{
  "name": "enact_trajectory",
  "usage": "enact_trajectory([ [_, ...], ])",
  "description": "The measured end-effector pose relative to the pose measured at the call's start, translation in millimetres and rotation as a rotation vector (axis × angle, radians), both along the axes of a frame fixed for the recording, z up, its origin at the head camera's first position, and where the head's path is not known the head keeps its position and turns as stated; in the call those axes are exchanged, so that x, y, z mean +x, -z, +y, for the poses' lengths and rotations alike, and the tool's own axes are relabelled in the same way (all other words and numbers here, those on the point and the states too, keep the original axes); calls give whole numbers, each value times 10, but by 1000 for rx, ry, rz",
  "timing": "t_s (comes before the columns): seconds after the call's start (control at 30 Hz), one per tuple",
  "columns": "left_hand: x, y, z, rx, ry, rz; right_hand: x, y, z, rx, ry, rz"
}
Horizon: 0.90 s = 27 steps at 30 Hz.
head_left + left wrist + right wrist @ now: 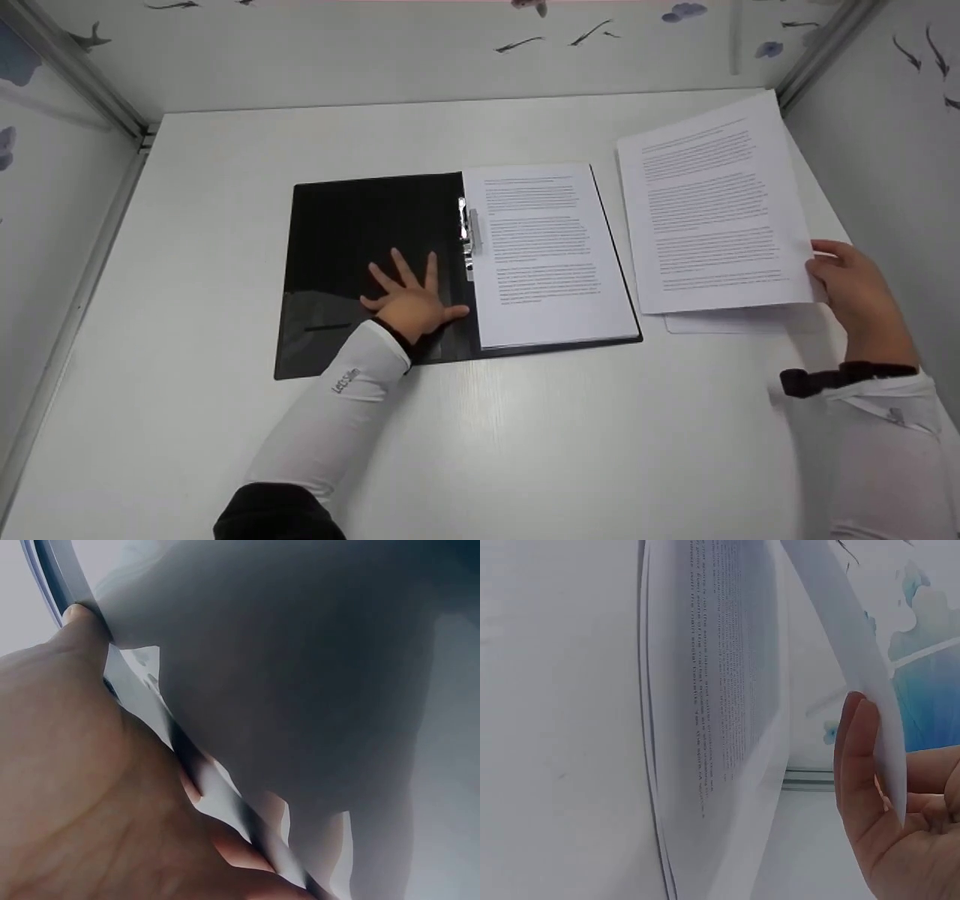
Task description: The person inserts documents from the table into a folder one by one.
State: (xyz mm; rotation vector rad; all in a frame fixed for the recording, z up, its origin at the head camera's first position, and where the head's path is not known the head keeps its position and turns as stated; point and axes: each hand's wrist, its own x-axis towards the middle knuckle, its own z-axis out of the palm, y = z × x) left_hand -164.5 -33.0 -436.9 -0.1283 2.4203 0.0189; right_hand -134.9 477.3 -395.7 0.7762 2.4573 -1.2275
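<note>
A black clip folder (352,232) lies spread wide on the white table. My left hand (411,304) rests on its left cover with fingers splayed, the thumb reaching the spine. Beside the thumb is a metal clip (465,232), along the left edge of a printed paper stack (540,247) on the right cover. To the right, my right hand (859,292) pinches the right edge of printed paper (712,217), lifting that side. In the right wrist view, the paper (855,637) bends up between thumb and fingers; layered page edges show at its left.
A pale flat sheet (712,322) shows partly beneath the lifted paper. A clear pocket (322,330) covers the folder's lower left part. White panels with painted fish and flowers border the table (570,442) at the back and both sides.
</note>
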Motion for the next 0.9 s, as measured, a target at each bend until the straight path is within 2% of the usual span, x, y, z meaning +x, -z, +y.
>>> enact_trajectory([
  [0.1,3,-9,-3,6,-6,1,14,-36,-24,-89,24,38],
  [0.33,16,-28,-14,28,-13,6,34,-77,-113,-422,103,191],
  [0.4,19,-29,-18,30,-13,5,30,-73,-165,-468,102,221],
  [0.53,16,-29,-21,32,-9,7,35,-49,-307,-507,62,247],
  [0.9,17,-28,-9,20,2,9,66,18,-752,-621,-97,251],
])
